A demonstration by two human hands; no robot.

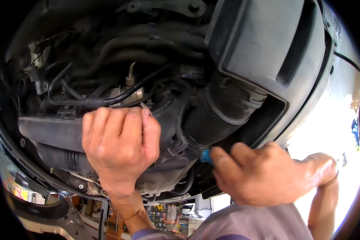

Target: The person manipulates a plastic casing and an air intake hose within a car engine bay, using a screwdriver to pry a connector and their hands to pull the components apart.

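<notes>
My left hand (pixel 122 138) is closed in a fist over the front of the engine, its knuckles facing up. A small pale tip shows beside its thumb; whatever the fingers hold is hidden. Just beyond it are a black hose (pixel 128 95) and a brass-coloured metal fitting (pixel 130 81). To the right, my right hand (pixel 264 172) is curled, slightly blurred, near the lower end of a ribbed black air intake duct (pixel 212 116). A small blue object (pixel 206 157) sticks out from its fingers, mostly covered, so its kind does not show.
A large grey-black plastic housing (pixel 264 36) rises at the upper right, joined to the ribbed duct. A dark plastic cover (pixel 54 130) lies left of my left hand. The car's front edge curves below it, and store shelves (pixel 180 218) appear beyond.
</notes>
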